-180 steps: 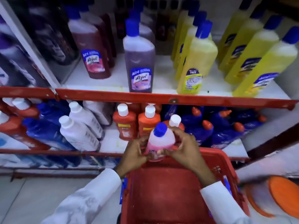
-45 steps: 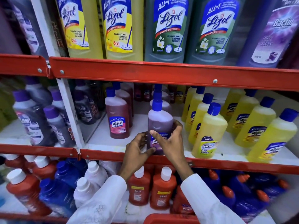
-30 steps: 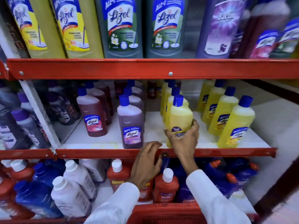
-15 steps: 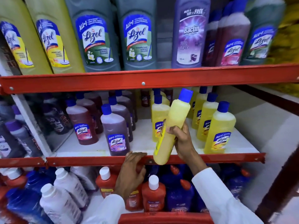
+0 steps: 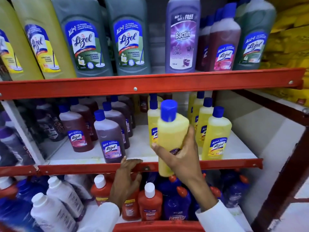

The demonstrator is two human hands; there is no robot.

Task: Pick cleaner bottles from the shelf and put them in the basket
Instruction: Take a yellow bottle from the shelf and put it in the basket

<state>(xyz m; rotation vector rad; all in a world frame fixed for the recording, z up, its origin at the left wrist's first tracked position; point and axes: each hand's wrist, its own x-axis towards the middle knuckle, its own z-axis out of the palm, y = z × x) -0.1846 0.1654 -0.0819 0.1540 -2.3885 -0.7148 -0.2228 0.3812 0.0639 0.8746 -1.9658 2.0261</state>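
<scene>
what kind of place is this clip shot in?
Most likely a grocery or supermarket cleaning-products aisle. Red metal shelf rails hold rows of identical Lizol bottles, a Bactin floor cleaner label reads "Buy 1 Get 1 Free", and a red basket rim shows below.

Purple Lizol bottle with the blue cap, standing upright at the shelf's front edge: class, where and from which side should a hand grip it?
Grip the purple Lizol bottle around its broad body at the label, coming from the open front; neighbours stand close behind it.

Lizol on green bottles (image 5: pixel 83 39), Bactin on purple bottle (image 5: pixel 183 36)
</scene>
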